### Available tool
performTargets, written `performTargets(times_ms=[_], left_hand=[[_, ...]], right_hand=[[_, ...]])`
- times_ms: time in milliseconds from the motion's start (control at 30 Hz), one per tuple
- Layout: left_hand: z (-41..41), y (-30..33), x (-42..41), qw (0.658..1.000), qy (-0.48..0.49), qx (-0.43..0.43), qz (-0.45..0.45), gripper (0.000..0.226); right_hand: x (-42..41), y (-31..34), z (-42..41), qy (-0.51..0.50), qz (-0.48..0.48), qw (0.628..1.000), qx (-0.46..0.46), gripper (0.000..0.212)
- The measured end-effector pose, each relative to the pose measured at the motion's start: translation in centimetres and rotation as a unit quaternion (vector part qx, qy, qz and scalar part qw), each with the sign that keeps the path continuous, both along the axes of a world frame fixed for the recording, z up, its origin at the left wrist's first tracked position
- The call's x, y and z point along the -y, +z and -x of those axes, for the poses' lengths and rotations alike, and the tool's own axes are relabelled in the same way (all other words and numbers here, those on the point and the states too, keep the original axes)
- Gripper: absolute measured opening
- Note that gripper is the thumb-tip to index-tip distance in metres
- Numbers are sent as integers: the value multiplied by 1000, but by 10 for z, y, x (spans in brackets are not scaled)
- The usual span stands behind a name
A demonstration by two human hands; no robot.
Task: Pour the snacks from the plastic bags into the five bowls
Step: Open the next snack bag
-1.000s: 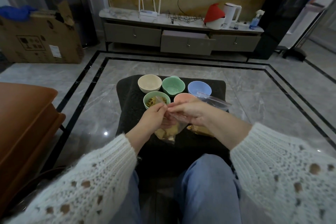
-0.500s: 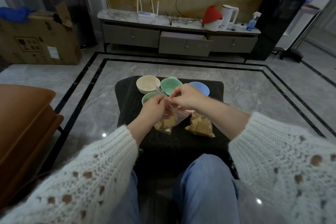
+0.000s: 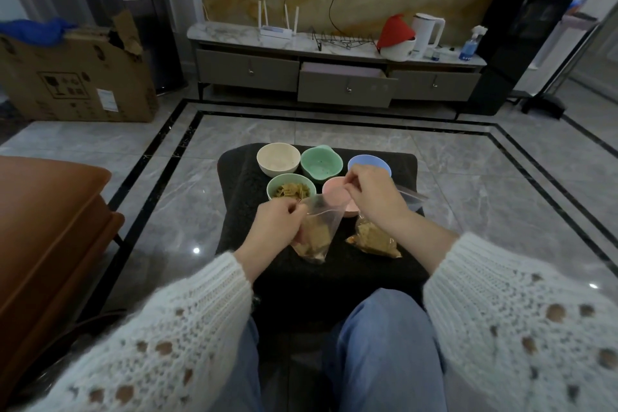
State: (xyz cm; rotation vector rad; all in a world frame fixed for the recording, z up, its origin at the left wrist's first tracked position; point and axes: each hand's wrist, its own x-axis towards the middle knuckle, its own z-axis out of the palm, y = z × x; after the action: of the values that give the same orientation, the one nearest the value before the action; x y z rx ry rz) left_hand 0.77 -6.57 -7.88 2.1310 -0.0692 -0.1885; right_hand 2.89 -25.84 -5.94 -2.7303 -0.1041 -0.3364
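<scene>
Left hand (image 3: 272, 224): fingers curled shut, pinching the left edge of the mouth of a clear plastic bag (image 3: 316, 234); knuckles up, wrist straight, forearm running back and down into a white knitted sleeve (image 3: 160, 338). Right hand (image 3: 371, 196): thumb and forefinger pinched together at the raised fingertips, over the pink bowl (image 3: 336, 189); whether they grip the bag's far edge or a thin strip, I cannot tell; palm down, wrist slightly bent, forearm angled back to the right into the other sleeve.

Held bag: hangs from the left pinch, mouth up, tan chip-like snacks settled in its lower half, bottom near or touching the dark ottoman (image 3: 240, 177); a second snack bag (image 3: 374, 241) lies on the ottoman just right of it, partly under the right wrist.

Bowls, on the far half of the ottoman: cream bowl (image 3: 278, 159), teal bowl (image 3: 321, 162) and blue bowl (image 3: 368, 164) in the back row, the blue one partly covered by the right hand; green bowl (image 3: 291, 189) in front, holding snacks, beside the pink bowl.
</scene>
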Motion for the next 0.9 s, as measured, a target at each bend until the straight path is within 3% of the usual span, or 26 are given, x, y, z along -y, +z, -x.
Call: performTargets(times_ms=[100,167,267,333,467,567,667,733,900], left_hand=[[-5,6,-11,993,-64,25,-94,33],[-7,13,-16,990,-99,17,-102,32],[-5,12,-29,990,-109,-74,50,34],[-5,-2,-41,989,-76,-98,78,44],[-1,-31,-54,998,-49,0,-29,25],[2,-42,-53,993,-116,-3,-35,79],[-2,-47,-45,980,-167,80,-67,113],[-5,-44,-40,978,-170,112,-47,119],[-7,-30,-41,976,-146,154,47,99]], right_hand=[[2,5,-3,44,54,998,4,8],[1,12,-4,72,56,996,18,6],[-1,27,-2,110,18,994,8,2],[-5,36,2,145,30,989,4,2],[-20,58,7,190,57,980,15,4],[-28,80,6,204,74,976,20,3],[-32,98,8,227,71,971,18,9],[-35,107,12,241,58,969,13,16],[-44,127,28,245,-6,969,17,16]])
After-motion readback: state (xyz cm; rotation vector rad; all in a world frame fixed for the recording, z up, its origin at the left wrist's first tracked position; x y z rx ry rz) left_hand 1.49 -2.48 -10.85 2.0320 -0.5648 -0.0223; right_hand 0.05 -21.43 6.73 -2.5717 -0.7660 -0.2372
